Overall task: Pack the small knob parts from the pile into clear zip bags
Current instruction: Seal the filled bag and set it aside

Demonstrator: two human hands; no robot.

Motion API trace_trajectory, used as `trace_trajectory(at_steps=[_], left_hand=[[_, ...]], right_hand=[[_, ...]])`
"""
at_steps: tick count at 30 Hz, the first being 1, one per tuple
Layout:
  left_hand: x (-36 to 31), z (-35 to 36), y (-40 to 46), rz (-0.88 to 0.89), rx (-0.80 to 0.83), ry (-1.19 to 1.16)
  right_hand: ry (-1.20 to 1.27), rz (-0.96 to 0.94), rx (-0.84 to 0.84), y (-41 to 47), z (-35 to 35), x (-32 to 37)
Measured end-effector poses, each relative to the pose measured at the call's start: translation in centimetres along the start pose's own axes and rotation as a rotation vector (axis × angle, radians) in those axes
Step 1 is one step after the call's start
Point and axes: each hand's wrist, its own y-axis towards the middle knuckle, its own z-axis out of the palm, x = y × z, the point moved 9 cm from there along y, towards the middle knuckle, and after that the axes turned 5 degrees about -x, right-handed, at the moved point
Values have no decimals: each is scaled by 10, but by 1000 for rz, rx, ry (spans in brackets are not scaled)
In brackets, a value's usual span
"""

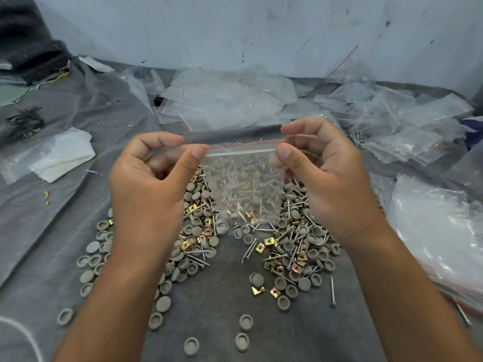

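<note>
Loose caps (245,322): round grey knob parts are lying scattered nearest the person on the grey cloth (214,296).
Pile (295,246): grey caps, screws and brass clips are lying heaped beneath the hands, showing through the bag.
Zip bag (243,189): clear, red line along its top, hanging upright above the pile, holding some caps, screws and clips.
Left hand (151,184): its grip is pinching the bag's top left corner, thumb toward the person.
Right hand (324,178): its grip is pinching the top right corner, stretching the seal flat.
Empty bags (227,100): lying heaped beyond, against the pale wall (235,30).
Filled bags (402,126): lying piled far right.
</note>
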Motion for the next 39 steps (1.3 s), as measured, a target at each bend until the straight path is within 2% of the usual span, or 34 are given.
trace_trajectory(at_steps=[4, 11, 18, 22, 28, 33, 39], left_hand=[[1, 3, 0, -5, 25, -21], [9, 30, -10, -57, 267, 50], [-6, 26, -12, 156, 270, 364], [-9, 34, -17, 124, 328, 233], [0, 34, -16, -40, 349, 23], [7, 37, -17, -104, 350, -28], [7, 39, -19, -131, 351, -49]], right_hand=[[37, 5, 1, -1, 3, -1], [64, 18, 78, -4, 13, -1], [25, -2, 154, -10, 20, 3], [25, -5, 144, -13, 20, 0], [-1, -17, 96, -22, 19, -5], [-17, -18, 54, -24, 19, -7], [-47, 18, 84, -29, 20, -14]])
